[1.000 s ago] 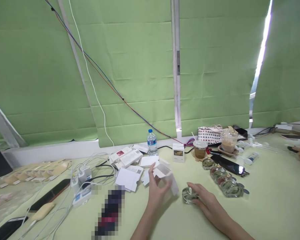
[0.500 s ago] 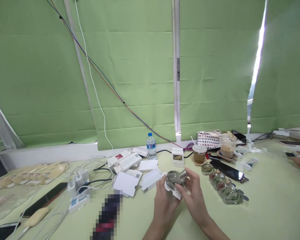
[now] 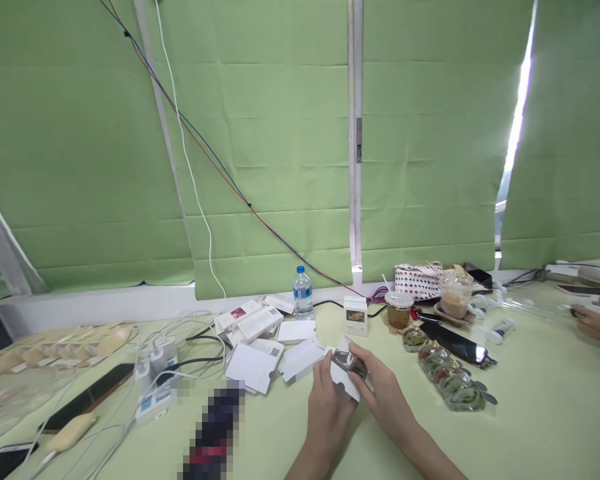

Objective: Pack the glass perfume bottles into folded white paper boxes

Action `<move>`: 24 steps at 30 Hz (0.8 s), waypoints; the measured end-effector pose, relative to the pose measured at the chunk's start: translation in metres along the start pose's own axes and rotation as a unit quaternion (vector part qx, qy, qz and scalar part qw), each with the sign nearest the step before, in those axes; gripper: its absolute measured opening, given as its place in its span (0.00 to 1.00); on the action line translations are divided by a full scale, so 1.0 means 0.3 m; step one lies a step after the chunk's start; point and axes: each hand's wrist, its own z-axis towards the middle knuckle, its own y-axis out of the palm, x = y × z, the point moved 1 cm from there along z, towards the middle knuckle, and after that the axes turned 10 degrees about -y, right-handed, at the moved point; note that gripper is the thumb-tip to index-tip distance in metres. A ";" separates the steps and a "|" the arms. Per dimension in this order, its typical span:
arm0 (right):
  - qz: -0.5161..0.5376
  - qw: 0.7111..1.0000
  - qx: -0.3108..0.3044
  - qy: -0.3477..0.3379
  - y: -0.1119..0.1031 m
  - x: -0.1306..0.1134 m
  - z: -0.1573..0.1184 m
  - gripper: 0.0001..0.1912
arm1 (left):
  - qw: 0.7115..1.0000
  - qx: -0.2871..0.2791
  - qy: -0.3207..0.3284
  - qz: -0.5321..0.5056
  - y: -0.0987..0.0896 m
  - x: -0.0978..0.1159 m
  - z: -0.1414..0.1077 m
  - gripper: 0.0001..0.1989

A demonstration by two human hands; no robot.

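Note:
My left hand is closed around a white box with its flaps open. A rounded, clear-looking bottle with dark greenish contents and a silvery cap sits partly in the mouth of this box. My right hand grips the bottle near its cap, with fingers bent over it; its lower part is hidden by the box. To the right, several similar rounded clear bottles with green and red contents lie in a row. Behind my hands stands a white box with a picture on its front.
Left of my hands lie several flat white boxes. A water bottle, an iced drink and a patterned bag stand along the back. Cables and a power strip spread at left. Another person's hands work at far right.
The bottle has tilted and moved down into the white box, with my right hand following it. My left hand stays around the box. The other person's hands have shifted slightly.

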 end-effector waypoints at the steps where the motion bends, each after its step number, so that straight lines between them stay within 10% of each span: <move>1: -0.002 1.000 0.005 -0.001 0.008 0.000 0.001 0.19 | 1.000 0.006 -0.003 -0.006 -0.001 -0.002 0.000 0.32; 11: -0.019 0.995 -0.064 -0.077 0.104 -0.011 0.021 0.15 | 0.989 0.043 -0.114 -0.089 -0.030 0.003 0.013 0.28; 17: 0.146 0.988 -0.035 -0.023 0.034 0.096 0.056 0.15 | 0.952 0.030 -0.181 -0.244 -0.023 -0.042 0.033 0.40; 24: 0.383 0.918 0.060 0.077 0.004 0.206 0.015 0.15 | 0.934 -0.008 -0.153 -0.321 -0.028 -0.061 0.052 0.20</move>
